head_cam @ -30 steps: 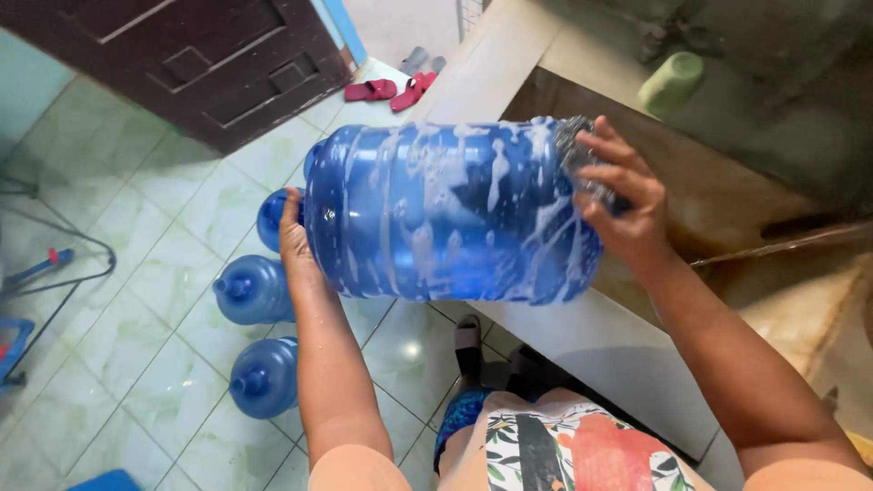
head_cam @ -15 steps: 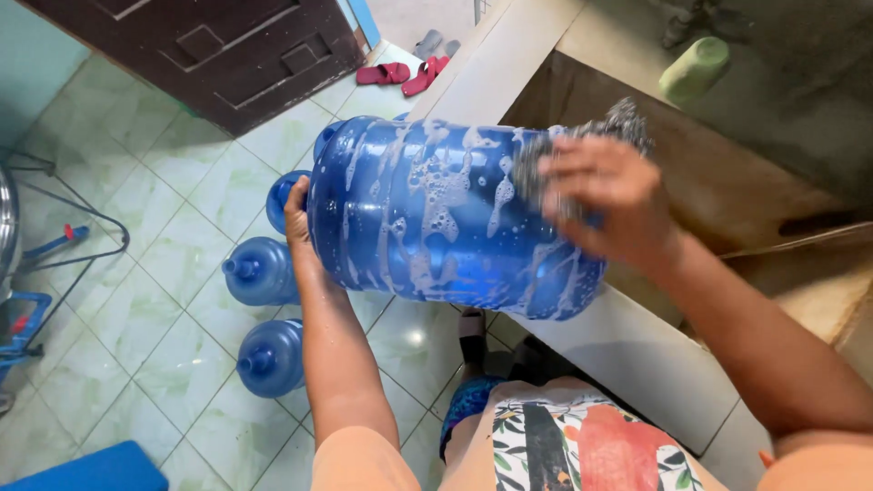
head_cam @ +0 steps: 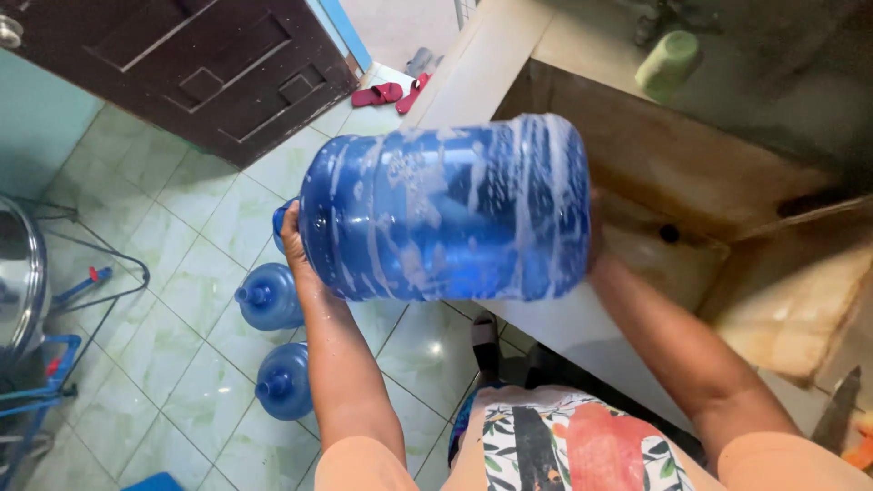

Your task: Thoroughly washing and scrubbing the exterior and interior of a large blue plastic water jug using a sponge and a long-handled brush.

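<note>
I hold a large blue water jug [head_cam: 446, 209] on its side in mid-air, streaked with white soap foam. My left hand [head_cam: 296, 247] grips the neck end on the left, partly hidden behind the jug's shoulder. Pressed against the jug's base on the right is my right hand [head_cam: 594, 247]; its fingers are hidden behind the base. The jug hangs over the edge of a tiled wash basin [head_cam: 691, 182].
Two more blue jugs [head_cam: 268, 295] [head_cam: 285, 380] stand on the green tiled floor below. A dark wooden door [head_cam: 209, 73] is at the back, red sandals [head_cam: 382, 94] beside it. A green cup [head_cam: 668, 59] sits on the basin ledge. A metal pot [head_cam: 18, 273] is at far left.
My right hand, which was rubbing the jug's side with a scrubber, has slid behind the base. The jug has shifted up and to the right.
</note>
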